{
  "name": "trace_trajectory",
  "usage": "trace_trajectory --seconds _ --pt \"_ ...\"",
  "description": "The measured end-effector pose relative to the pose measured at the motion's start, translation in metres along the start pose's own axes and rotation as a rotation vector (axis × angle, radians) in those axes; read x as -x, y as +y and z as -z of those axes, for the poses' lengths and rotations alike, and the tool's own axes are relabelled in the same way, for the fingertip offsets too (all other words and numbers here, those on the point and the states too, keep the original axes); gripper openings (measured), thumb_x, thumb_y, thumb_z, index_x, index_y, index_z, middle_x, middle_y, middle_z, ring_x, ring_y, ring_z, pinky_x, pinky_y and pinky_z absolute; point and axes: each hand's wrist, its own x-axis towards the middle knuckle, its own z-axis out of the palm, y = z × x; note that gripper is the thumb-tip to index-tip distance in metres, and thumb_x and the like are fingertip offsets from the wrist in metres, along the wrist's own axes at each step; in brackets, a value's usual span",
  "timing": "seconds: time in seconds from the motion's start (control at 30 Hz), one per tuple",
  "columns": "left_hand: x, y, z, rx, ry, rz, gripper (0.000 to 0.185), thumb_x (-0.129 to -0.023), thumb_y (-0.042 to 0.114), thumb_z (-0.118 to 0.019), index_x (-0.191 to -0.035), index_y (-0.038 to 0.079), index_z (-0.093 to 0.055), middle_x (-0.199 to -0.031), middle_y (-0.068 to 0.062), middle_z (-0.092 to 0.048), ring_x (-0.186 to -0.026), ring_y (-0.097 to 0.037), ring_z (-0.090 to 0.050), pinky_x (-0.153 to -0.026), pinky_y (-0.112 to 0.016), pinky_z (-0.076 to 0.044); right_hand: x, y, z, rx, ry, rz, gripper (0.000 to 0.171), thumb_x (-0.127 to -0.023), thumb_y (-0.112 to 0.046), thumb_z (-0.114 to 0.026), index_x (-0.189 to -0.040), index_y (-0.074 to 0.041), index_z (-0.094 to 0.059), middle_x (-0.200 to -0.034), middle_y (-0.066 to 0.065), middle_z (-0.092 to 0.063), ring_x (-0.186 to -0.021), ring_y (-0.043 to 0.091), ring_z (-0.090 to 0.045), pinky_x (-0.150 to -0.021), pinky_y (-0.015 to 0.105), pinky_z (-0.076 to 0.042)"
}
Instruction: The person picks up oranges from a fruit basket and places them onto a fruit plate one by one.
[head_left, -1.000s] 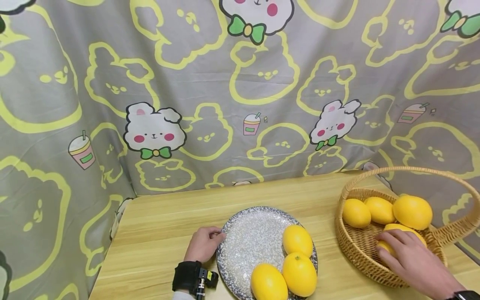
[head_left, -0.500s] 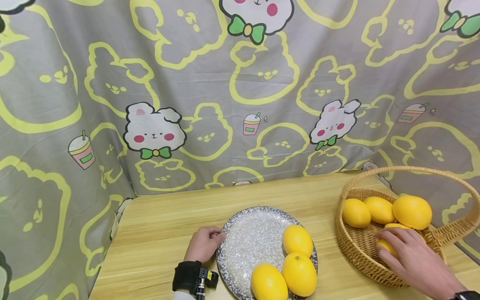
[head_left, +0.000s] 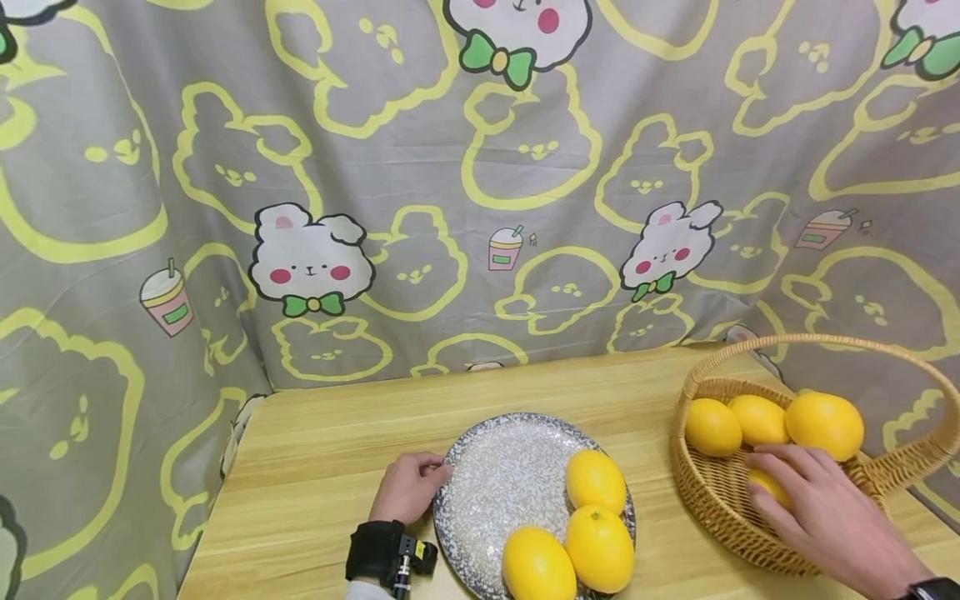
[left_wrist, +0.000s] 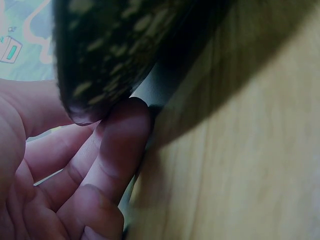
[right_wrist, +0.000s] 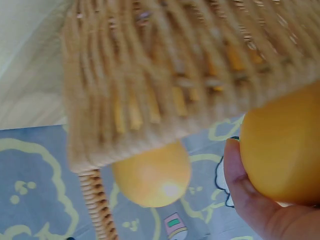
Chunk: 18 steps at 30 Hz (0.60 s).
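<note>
1. A yellow fruit (head_left: 767,485) sits under the right hand (head_left: 817,504), inside the wicker basket (head_left: 705,492) at the lower right of the frame.
2. The right hand curves over this fruit and grips it, its fingers parted just as far as the fruit is wide. In the right wrist view the thumb lies against the fruit's side; the far fingers are out of sight there, so I cannot tell exactly how they sit.
3. Three more fruits lie in the basket above the hand: two smaller ones (head_left: 713,427) side by side at its left, and a larger one (head_left: 825,425) at its right. The basket's handle (head_left: 817,339) arches over them.
4. At the lower centre, a speckled grey plate (head_left: 495,492) carries three yellow fruits (head_left: 599,548) grouped along its right and lower part.
5. The left hand (head_left: 408,487) is at the plate's left edge. The left wrist view shows the rim pinched between thumb and fingers (left_wrist: 117,150), with almost no gap to spare.
6. A black strap (head_left: 375,552) with a small device circles the left wrist.
7. Plate and basket stand on a wood-grain worktop (head_left: 337,425); a grey curtain (head_left: 442,179) with yellow outlines and rabbit faces fills the upper frame.
</note>
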Motion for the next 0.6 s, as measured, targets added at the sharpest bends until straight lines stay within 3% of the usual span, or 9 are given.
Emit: trace_trajectory --seconds 0.6 --pt "0.0 0.0 0.001 0.002 0.001 -0.002 0.031 -0.097 0.028 -0.07 -0.12 0.009 -0.077 -0.096 -0.004 -0.076 -0.075 -0.012 -0.059 -0.067 -0.028 -0.044 -0.028 -0.045 0.014 -0.003 0.088 0.158 0.036 -0.087 -0.024 -0.082 -0.12 -0.021 -0.07 -0.127 0.005 -0.063 -0.116 0.025 -0.053 -0.091 0.039 -0.041"
